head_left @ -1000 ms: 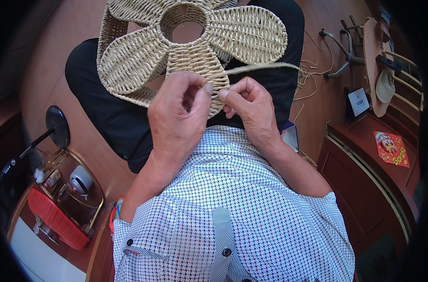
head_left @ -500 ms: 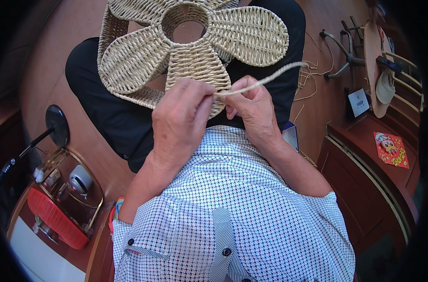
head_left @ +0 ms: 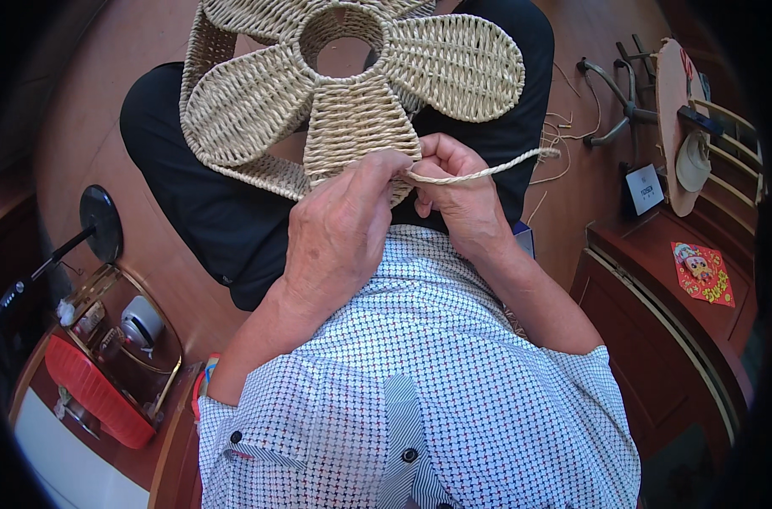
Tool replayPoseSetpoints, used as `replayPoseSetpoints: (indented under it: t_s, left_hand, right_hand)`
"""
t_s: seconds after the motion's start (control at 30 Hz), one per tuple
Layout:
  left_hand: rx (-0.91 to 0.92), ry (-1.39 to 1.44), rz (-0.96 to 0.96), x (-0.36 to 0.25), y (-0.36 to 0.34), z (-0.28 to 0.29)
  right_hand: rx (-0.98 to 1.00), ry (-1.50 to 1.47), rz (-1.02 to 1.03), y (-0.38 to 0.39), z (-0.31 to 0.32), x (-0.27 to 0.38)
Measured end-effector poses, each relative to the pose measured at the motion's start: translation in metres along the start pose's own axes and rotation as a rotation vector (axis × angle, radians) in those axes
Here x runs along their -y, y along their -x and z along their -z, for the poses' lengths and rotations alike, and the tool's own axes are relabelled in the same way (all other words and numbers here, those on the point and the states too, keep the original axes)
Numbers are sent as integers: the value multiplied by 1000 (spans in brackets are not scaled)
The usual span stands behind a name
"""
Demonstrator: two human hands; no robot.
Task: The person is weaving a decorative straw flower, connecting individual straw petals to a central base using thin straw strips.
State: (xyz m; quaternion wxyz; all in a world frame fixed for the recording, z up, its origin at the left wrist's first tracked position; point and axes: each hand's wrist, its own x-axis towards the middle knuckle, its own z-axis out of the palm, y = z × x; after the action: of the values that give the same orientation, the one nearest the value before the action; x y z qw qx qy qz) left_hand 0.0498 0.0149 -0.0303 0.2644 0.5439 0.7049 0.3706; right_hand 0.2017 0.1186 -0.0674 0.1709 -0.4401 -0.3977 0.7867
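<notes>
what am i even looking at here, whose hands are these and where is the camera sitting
The camera sits on a person's head and looks down, so the forearms enter from below. The wide lens bends straight edges. Both hands are that person's own. On the lap lies a woven straw piece shaped like a flower, with flat petals around an open ring. The left hand pinches the edge of the nearest petal. The right hand grips a loose twisted straw cord that trails off to the right. At lower left stands a red basket.
</notes>
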Motion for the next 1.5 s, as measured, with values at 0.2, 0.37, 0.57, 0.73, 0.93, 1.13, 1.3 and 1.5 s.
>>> replayPoseSetpoints:
  t_s: [0.2, 0.37, 0.57, 0.73, 0.93, 1.13, 1.3, 1.5]
  left_hand:
    - [-67, 168, 95, -1, 11, -7]
    - [72, 334, 338, -10, 11, 4]
    - [92, 133, 100, -9, 7, -5]
    - [152, 237, 230, -10, 1, 4]
    - [163, 374, 321, -9, -1, 5]
    - [175, 403, 349, -9, -1, 5]
    - [200, 392, 362, -9, -3, 9]
    - [151, 434, 366, -7, -1, 3]
  right_hand:
    - [6, 65, -25, -1, -2, 1]
    - [8, 84, -27, 1, 0, 5]
    - [-6, 109, -26, 3, -4, 9]
    - [31, 164, -67, 7, 3, 13]
    - [152, 182, -88, 14, 13, 14]
    - [81, 168, -39, 19, 8, 6]
    - [-8, 278, 5, 21, 5, -7]
    - [-160, 675, 365, 18, 7, -10]
